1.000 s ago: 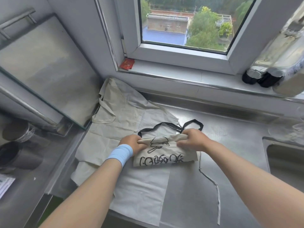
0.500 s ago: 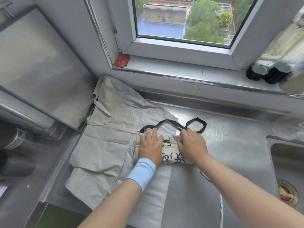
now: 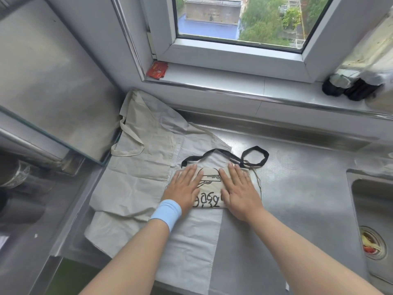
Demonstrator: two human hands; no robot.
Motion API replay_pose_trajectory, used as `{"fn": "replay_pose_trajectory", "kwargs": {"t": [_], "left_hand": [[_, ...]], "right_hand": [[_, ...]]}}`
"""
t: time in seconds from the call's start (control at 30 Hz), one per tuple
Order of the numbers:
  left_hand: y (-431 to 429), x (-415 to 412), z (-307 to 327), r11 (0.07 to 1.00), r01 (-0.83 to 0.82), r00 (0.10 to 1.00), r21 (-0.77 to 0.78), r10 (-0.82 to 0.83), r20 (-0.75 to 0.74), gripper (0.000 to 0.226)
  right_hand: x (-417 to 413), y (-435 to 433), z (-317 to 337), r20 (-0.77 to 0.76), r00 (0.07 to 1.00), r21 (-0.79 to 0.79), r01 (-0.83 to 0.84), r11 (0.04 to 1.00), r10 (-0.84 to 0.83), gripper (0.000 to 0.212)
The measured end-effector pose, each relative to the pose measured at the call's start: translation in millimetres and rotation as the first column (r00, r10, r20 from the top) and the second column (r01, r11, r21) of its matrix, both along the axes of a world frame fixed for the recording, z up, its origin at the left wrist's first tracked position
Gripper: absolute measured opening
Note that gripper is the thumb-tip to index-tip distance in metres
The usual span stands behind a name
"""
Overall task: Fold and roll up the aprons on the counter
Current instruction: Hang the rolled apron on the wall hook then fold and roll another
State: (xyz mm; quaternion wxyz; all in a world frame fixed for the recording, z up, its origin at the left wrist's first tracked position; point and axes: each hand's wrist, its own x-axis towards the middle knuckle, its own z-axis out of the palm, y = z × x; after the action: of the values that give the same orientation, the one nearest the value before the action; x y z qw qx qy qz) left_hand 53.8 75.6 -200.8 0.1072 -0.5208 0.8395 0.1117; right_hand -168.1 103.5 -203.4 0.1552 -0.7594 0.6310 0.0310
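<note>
A cream apron [image 3: 209,191] with a black printed drawing and lettering lies folded into a small packet on the steel counter [image 3: 297,188]. Its black neck strap [image 3: 254,159] loops out behind it. My left hand [image 3: 184,187] presses flat on the packet's left part, fingers straight. My right hand [image 3: 239,188] presses flat on its right part. Under and left of the packet, plain beige aprons [image 3: 138,173] lie spread out, one hanging over the counter's front edge.
A sink [image 3: 374,209] with a food-filled drain strainer [image 3: 371,243] sits at the right. A glass-fronted steel cabinet [image 3: 49,86] stands at the left. The windowsill holds a red packet [image 3: 157,70] and dark bottles [image 3: 348,86].
The hands stopped gripping the packet's upper edge and now lie flat on top of it, fingers spread. The packet is flatter. The view shifted slightly downward.
</note>
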Motion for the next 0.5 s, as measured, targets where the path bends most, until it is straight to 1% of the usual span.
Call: {"fn": "replay_pose_trajectory", "kwargs": {"t": [0.07, 0.1, 0.17, 0.2, 0.23, 0.3, 0.33, 0.37, 0.4, 0.43, 0.47, 0.5], "left_hand": [[0, 11, 6, 0.999, -0.035, 0.998, 0.030, 0.033, 0.055, 0.076], [0, 15, 7, 0.999, -0.044, 0.994, 0.017, 0.042, 0.102, 0.073], [1, 19, 12, 0.994, -0.093, 0.981, -0.061, 0.102, 0.166, 0.064], [2, 17, 15, 0.986, -0.123, 0.980, -0.112, 0.139, 0.146, 0.061], [2, 14, 18, 0.982, -0.110, 0.987, -0.153, 0.127, 0.104, 0.053], [4, 4, 32, 0.975, -0.016, 1.000, -0.223, 0.021, 0.021, 0.034], [5, 0, 33, 0.965, 0.014, 0.999, -0.263, -0.024, -0.034, 0.031], [7, -2, 37, 0.971, 0.022, 0.997, -0.239, -0.041, -0.072, 0.031], [8, -5, 37, 0.987, 0.015, 0.998, -0.158, -0.023, -0.053, 0.033], [8, -4, 38, 0.998, -0.013, 0.999, -0.068, 0.011, -0.031, 0.033], [7, 0, 36, 0.998, -0.053, 0.998, -0.015, 0.053, -0.030, 0.031], [6, 4, 33, 0.997, -0.076, 0.996, 0.004, 0.076, -0.048, 0.029]], "right_hand": [[-2, 2, 1, 0.023, 0.999, 0.004, 0.044, 0.999, -0.044, 0.069], [-2, 4, 0, 0.023, 0.998, 0.004, 0.055, 0.998, -0.055, 0.070], [-1, 5, 1, -0.013, 0.998, 0.023, 0.066, 0.998, -0.066, 0.070], [0, 5, 3, -0.043, 0.997, 0.021, 0.064, 0.998, -0.063, 0.069], [2, 5, 6, -0.069, 0.997, -0.006, 0.044, 0.999, -0.044, 0.067], [5, 5, 16, -0.067, 0.997, -0.082, -0.043, 0.996, 0.038, 0.055], [5, 7, 17, -0.056, 0.993, -0.132, -0.112, 0.985, 0.106, 0.042], [6, 11, 22, -0.037, 0.985, -0.172, -0.172, 0.970, 0.168, 0.028], [3, 14, 25, -0.014, 0.979, -0.173, -0.205, 0.963, 0.206, 0.022], [1, 16, 31, -0.006, 0.975, -0.130, -0.220, 0.967, 0.221, 0.029], [-3, 16, 33, -0.024, 0.971, -0.094, -0.241, 0.966, 0.240, 0.039], [-7, 14, 34, -0.046, 0.966, -0.077, -0.256, 0.964, 0.253, 0.046]]}}
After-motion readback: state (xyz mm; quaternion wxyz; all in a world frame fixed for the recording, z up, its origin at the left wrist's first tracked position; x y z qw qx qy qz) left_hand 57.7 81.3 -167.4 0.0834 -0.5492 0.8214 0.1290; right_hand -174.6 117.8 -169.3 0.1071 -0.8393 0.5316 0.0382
